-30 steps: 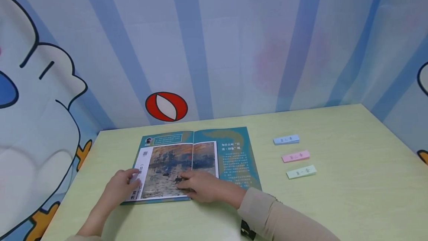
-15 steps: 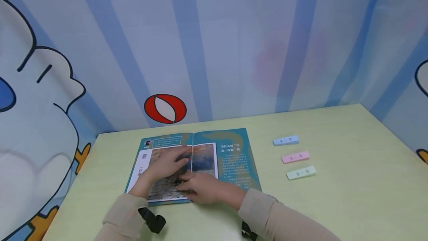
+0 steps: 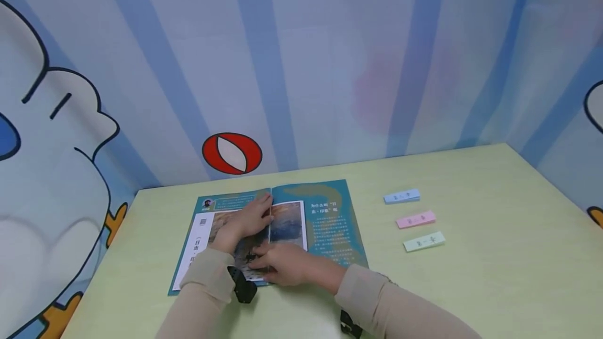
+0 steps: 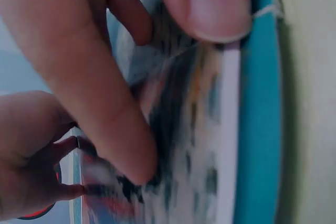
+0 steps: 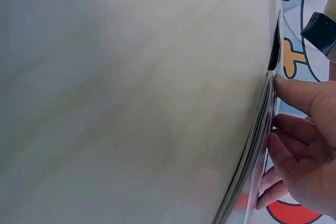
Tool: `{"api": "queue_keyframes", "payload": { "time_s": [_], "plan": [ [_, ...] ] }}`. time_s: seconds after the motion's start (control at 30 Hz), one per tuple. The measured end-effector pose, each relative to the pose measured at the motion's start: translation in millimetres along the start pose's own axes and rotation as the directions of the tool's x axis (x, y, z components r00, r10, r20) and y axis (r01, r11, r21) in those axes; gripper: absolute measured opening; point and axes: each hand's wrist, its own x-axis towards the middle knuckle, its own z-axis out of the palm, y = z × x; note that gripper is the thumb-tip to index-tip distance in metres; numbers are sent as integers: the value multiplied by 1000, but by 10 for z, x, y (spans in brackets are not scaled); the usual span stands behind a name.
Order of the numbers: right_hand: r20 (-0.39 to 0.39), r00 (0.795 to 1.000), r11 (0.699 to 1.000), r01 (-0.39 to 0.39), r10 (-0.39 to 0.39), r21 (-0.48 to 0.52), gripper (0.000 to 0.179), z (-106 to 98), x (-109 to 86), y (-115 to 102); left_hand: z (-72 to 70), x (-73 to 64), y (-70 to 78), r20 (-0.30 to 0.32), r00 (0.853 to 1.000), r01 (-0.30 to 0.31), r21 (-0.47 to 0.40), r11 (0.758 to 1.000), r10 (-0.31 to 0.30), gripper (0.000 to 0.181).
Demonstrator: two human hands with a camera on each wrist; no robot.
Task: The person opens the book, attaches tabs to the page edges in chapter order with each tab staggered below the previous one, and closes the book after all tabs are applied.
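Observation:
In the head view an open picture book (image 3: 332, 192) lies on the table, a landscape painting printed across its centre fold. My left hand (image 3: 247, 218) rests on the left page, its fingertips at the upper part of the fold. My right hand (image 3: 287, 263) rests near the fold's lower end, fingers on the painting. The left wrist view shows the right hand's fingers (image 4: 115, 114) large over the page, with the left hand (image 4: 26, 156) beyond. From the right wrist, the right hand (image 5: 310, 177) touches the page, seen almost edge-on. Neither hand grips anything.
Right of the book lie three folded paper slips with handwriting: a blue slip (image 3: 402, 196), a pink slip (image 3: 416, 219) and a pale green slip (image 3: 424, 242). A striped cartoon backdrop (image 3: 330, 67) stands behind the table (image 3: 494, 255). Black wrist cameras hang under both cuffs.
My left hand has moved from the book's left edge across the left page to the upper fold. The right hand has stayed in place at the lower fold.

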Motion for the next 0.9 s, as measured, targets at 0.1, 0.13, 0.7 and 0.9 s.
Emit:
{"api": "queue_keyframes", "payload": {
  "time_s": [0.1,0.13,0.7,0.9],
  "plan": [
    [5,1000,1000,-4,4,-7,37,-14,-2,6,7,9,-24,-36,998,-59,-30,998,57,54],
    [2,1000,1000,2,-2,-4,36,-15,-3,6,11,7,-31,-42,997,-72,-34,997,71,54],
    [106,967,973,231,-231,16,33,-15,-259,36,61,-36,1,-63,998,-13,-101,995,7,58],
    [200,959,979,203,-202,13,39,-65,-251,18,51,-39,-13,-83,997,-10,-101,995,2,59]
  ]
}}
